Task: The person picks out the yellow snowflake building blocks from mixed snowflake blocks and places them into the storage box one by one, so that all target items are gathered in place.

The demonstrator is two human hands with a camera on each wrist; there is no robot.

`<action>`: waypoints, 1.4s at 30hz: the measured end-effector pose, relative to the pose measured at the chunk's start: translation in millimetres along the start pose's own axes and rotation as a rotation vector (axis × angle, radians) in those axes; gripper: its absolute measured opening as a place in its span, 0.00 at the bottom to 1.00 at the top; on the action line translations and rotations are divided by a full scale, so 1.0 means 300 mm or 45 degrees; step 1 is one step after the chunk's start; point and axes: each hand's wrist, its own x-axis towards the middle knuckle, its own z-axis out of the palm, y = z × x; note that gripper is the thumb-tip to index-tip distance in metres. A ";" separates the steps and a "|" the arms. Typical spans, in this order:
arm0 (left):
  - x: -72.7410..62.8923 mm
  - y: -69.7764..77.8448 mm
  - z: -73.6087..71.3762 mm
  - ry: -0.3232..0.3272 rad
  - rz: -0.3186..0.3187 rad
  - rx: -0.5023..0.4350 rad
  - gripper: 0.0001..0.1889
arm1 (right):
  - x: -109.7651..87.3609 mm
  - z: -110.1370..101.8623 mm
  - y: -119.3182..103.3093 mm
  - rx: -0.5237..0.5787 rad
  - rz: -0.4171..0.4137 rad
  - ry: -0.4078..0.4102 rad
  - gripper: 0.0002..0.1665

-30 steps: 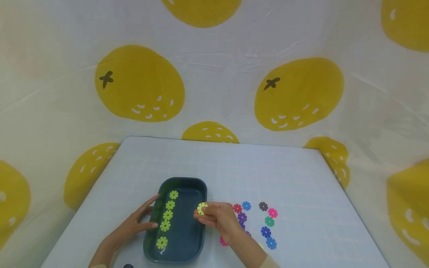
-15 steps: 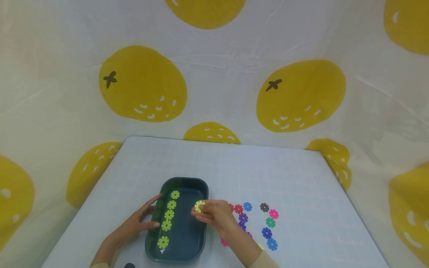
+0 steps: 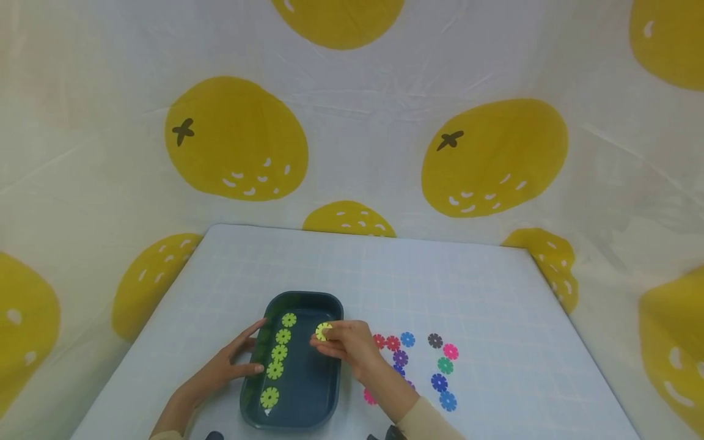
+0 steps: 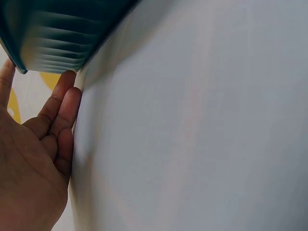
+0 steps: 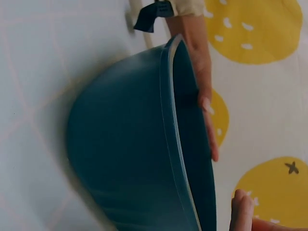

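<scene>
The left hand (image 3: 222, 365), fingers spread, touches the tray (image 3: 305, 403)'s left edge, beside five yellow discs (image 3: 279, 352). The right hand (image 3: 352, 347), pinching another disc (image 3: 319, 332), has moved inward from the right edge; that disc isn't yet laid down.

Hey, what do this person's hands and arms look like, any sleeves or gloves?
The left hand and right hand wear no gloves. The left sleeve and right sleeve are plain cream. Beside the left sleeve, the right wrist view shows a dark strap.
</scene>
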 end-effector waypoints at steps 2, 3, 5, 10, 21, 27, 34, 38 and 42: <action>-0.001 0.002 0.001 -0.003 -0.010 -0.002 0.48 | 0.004 0.002 0.001 -0.008 0.009 0.012 0.19; -0.001 0.004 0.001 -0.003 -0.014 -0.005 0.48 | 0.006 0.003 0.003 -0.010 0.012 0.017 0.19; -0.001 0.006 0.001 -0.002 -0.021 -0.003 0.48 | 0.010 0.003 0.005 -0.016 0.015 0.026 0.19; 0.000 0.005 0.000 0.003 -0.019 0.002 0.48 | 0.025 0.003 0.011 -0.043 -0.013 0.033 0.19; -0.003 0.003 0.002 0.008 -0.023 -0.012 0.48 | 0.078 0.026 0.019 -0.101 -0.026 0.070 0.18; -0.004 0.005 0.004 0.025 -0.032 0.005 0.48 | 0.094 0.049 -0.007 -0.084 -0.029 0.059 0.18; 0.007 -0.009 0.008 0.016 -0.045 -0.015 0.48 | 0.127 0.060 -0.027 -0.056 -0.008 0.078 0.16; 0.007 -0.013 0.010 0.018 -0.043 -0.016 0.48 | 0.141 0.064 -0.024 -0.036 0.003 0.082 0.16; 0.001 -0.007 0.011 0.016 -0.010 -0.021 0.48 | 0.147 0.069 -0.017 -0.022 -0.001 0.074 0.17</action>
